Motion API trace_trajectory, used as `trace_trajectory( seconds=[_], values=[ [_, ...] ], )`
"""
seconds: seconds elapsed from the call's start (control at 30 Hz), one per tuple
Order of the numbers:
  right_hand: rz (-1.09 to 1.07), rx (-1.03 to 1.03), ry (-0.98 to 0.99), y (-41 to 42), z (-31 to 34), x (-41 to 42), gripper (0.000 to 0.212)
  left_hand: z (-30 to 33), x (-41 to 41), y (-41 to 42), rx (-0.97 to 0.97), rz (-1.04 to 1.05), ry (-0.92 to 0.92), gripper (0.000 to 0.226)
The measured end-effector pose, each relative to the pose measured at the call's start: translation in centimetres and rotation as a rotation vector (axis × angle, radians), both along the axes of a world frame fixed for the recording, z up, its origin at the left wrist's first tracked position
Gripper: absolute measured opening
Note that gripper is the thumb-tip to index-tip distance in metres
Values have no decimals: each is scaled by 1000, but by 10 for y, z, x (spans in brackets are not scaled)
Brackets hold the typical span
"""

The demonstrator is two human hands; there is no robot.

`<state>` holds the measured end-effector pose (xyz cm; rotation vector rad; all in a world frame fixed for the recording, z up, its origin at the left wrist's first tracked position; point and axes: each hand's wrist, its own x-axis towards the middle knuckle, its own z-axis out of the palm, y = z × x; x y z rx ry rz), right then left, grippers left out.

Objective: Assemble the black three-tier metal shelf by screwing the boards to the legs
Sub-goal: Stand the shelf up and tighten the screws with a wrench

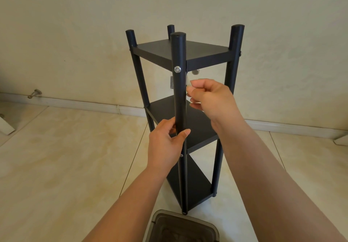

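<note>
- A brown translucent bin (180, 226) is sitting at the near edge of the tiled floor (56, 166), just in front of the shelf's near foot; no label or writing is showing on it.
- The black shelf (180, 121) is standing upright on the floor, close to the wall, with its three boards sitting between four round legs.
- The left hand (165, 143) is gripping the near leg (179, 94) around its middle, thumb on the right side and fingers curling round the left.
- A small silver screw (181, 155) is showing in that leg just below the left hand, level with the middle board (188, 121).
- The right hand (209, 98) is hovering just right of the same leg, between the top and middle boards, with fingers curling in and pinching something small and pale; what it is I cannot tell, since it is blurring.
- A larger silver bolt head (177, 69) is sitting in the near leg at the height of the top board (188, 50).
- A small metal bracket (172, 82) is peeking out just left of the leg, under the top board.
- No brand marks or lettering are showing anywhere on the shelf.
- A metal door stopper (34, 93) is sticking out at the far left, at the foot of the cream wall (75, 25).
</note>
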<state>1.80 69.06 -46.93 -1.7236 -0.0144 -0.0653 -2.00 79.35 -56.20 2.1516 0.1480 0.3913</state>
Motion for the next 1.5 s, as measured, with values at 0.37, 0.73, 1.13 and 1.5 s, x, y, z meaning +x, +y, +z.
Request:
trace_trajectory(
  seconds=[0.37,0.73,1.13,1.5],
  values=[
    [-352,-371,-101,-41,-43,8,6,-11,-5,17,71,-51,0,27],
    [-230,-450,-126,-31,-62,-19,11,-33,-1,50,67,171,106,30],
    [-40,-514,-130,-11,-55,-54,10,-21,-13,50,-348,333,187,60],
    [231,-583,-162,10,-48,-68,10,-11,-54,11,-61,9,15,34]
  ],
)
